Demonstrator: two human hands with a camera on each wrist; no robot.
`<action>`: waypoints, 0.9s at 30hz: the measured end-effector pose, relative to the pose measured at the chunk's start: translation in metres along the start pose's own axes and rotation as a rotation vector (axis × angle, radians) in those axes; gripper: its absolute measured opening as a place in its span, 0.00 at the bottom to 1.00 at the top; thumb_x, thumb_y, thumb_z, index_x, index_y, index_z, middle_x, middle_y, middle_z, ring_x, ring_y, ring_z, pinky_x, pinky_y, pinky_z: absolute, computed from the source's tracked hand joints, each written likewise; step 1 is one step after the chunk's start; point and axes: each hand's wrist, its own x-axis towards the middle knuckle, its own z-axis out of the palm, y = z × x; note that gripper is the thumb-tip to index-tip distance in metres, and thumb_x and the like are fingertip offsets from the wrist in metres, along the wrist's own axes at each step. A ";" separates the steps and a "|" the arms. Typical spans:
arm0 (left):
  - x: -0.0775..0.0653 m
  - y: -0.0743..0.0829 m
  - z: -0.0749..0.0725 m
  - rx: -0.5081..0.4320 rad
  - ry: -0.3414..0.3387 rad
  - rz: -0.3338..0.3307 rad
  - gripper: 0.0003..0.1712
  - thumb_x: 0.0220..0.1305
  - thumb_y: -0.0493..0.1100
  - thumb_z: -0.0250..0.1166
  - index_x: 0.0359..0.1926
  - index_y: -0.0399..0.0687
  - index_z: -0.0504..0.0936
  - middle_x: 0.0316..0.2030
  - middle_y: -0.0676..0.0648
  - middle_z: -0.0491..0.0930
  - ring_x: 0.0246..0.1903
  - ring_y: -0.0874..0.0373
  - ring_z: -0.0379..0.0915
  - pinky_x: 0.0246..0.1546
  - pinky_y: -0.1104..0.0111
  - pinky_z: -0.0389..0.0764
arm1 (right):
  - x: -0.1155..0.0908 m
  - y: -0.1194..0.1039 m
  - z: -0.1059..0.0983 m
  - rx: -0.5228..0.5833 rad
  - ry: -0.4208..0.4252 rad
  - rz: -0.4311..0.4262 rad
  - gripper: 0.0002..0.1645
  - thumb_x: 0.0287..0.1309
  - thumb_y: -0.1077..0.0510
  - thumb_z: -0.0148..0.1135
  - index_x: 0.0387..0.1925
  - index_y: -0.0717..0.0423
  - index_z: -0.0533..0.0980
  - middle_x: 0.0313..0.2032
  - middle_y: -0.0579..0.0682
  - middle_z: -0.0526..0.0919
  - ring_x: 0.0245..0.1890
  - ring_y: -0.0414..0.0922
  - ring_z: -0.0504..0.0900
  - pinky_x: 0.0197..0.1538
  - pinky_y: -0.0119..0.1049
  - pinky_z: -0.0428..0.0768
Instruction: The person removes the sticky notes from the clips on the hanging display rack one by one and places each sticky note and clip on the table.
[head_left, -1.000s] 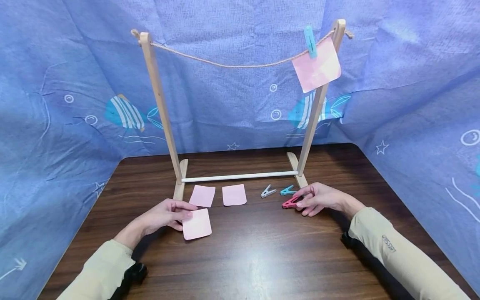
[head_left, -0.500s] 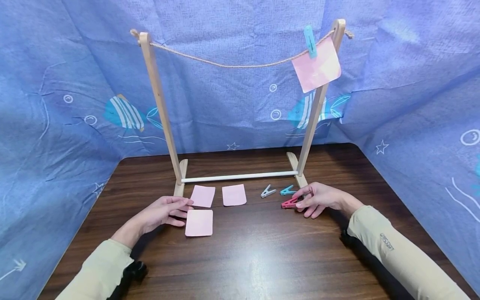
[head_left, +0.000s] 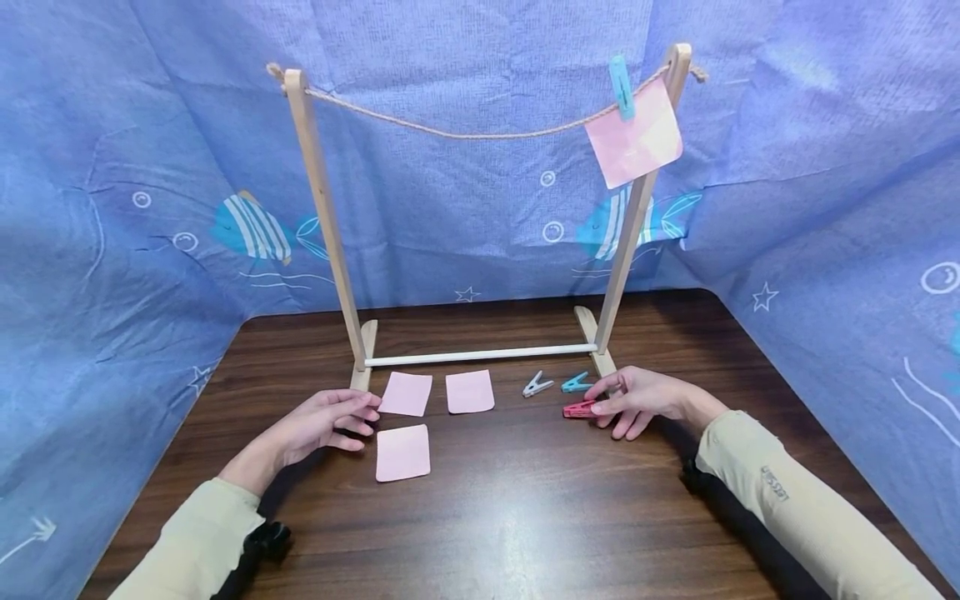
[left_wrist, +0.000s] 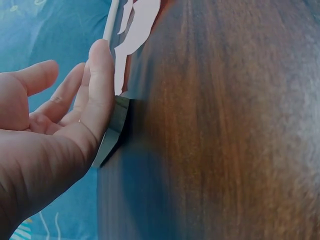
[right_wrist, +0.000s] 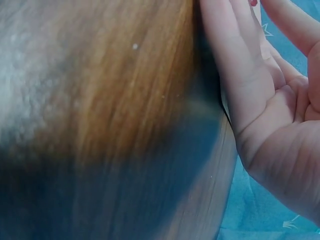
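My left hand (head_left: 322, 425) hovers with loose fingers beside a pink square paper note (head_left: 402, 453) lying on the table. Two more pink notes lie behind it, a left one (head_left: 407, 393) near my index fingertip and a right one (head_left: 470, 392). In the left wrist view the fingers (left_wrist: 100, 75) are extended and hold nothing. My right hand (head_left: 645, 402) pinches a red clothespin (head_left: 577, 410) by its handle end, low over the table; the right wrist view shows only a speck of its red. A grey clothespin (head_left: 537, 385) and a blue clothespin (head_left: 575, 382) lie just behind it.
A wooden stand with a left post (head_left: 324, 208) and a right post (head_left: 627, 242) rises at the table's back. Between their tops sags a rope (head_left: 457, 135). Near its right end, a light blue clothespin (head_left: 621, 87) holds a pink note (head_left: 641, 142). Blue cloth (head_left: 465, 225) hangs behind.
My left hand has let go of the front pink note and drawn slightly left, and that note lies on the table. My right hand keeps its hold on the red clothespin, almost unmoved.
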 end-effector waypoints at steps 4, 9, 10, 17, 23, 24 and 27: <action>-0.002 0.004 0.000 -0.005 -0.035 -0.002 0.28 0.79 0.46 0.56 0.65 0.25 0.69 0.48 0.40 0.82 0.41 0.54 0.83 0.43 0.57 0.87 | -0.002 -0.001 -0.002 -0.007 -0.001 0.003 0.30 0.75 0.51 0.57 0.68 0.66 0.67 0.39 0.62 0.87 0.27 0.48 0.88 0.34 0.46 0.88; -0.002 0.008 0.001 0.007 -0.058 -0.005 0.29 0.79 0.46 0.55 0.66 0.24 0.67 0.48 0.39 0.82 0.43 0.53 0.83 0.44 0.57 0.87 | -0.004 -0.002 -0.006 0.010 -0.013 0.004 0.26 0.78 0.51 0.52 0.66 0.65 0.69 0.38 0.63 0.87 0.27 0.48 0.88 0.33 0.47 0.88; -0.002 0.008 0.001 0.008 -0.059 -0.008 0.29 0.79 0.46 0.55 0.66 0.24 0.67 0.48 0.39 0.82 0.43 0.53 0.83 0.44 0.57 0.87 | -0.004 -0.002 -0.006 0.016 -0.018 0.003 0.26 0.78 0.51 0.52 0.66 0.65 0.69 0.39 0.63 0.87 0.27 0.48 0.88 0.33 0.47 0.88; -0.001 0.007 0.004 0.011 -0.064 -0.024 0.29 0.79 0.46 0.56 0.67 0.24 0.66 0.48 0.39 0.82 0.43 0.52 0.84 0.43 0.57 0.87 | -0.008 -0.006 -0.008 0.051 -0.035 -0.016 0.27 0.78 0.52 0.51 0.67 0.68 0.67 0.41 0.66 0.86 0.29 0.50 0.89 0.36 0.51 0.88; 0.000 0.007 0.004 0.021 -0.060 -0.025 0.31 0.79 0.47 0.56 0.68 0.24 0.64 0.49 0.38 0.81 0.43 0.51 0.83 0.43 0.57 0.87 | -0.009 -0.009 -0.009 0.053 -0.032 -0.022 0.28 0.78 0.51 0.51 0.67 0.69 0.66 0.43 0.66 0.86 0.31 0.51 0.89 0.37 0.52 0.88; 0.000 0.007 0.004 0.025 -0.059 -0.026 0.31 0.79 0.47 0.56 0.68 0.24 0.64 0.48 0.38 0.81 0.43 0.51 0.83 0.43 0.57 0.87 | -0.008 -0.010 -0.009 0.053 -0.032 -0.021 0.28 0.78 0.51 0.51 0.67 0.69 0.66 0.43 0.66 0.86 0.31 0.51 0.89 0.38 0.53 0.88; -0.001 0.008 0.004 0.033 -0.057 -0.028 0.31 0.79 0.47 0.56 0.68 0.24 0.64 0.48 0.38 0.81 0.43 0.51 0.83 0.43 0.56 0.87 | -0.008 -0.011 -0.010 0.051 -0.030 -0.018 0.29 0.78 0.51 0.51 0.67 0.68 0.66 0.44 0.66 0.86 0.32 0.52 0.89 0.39 0.54 0.88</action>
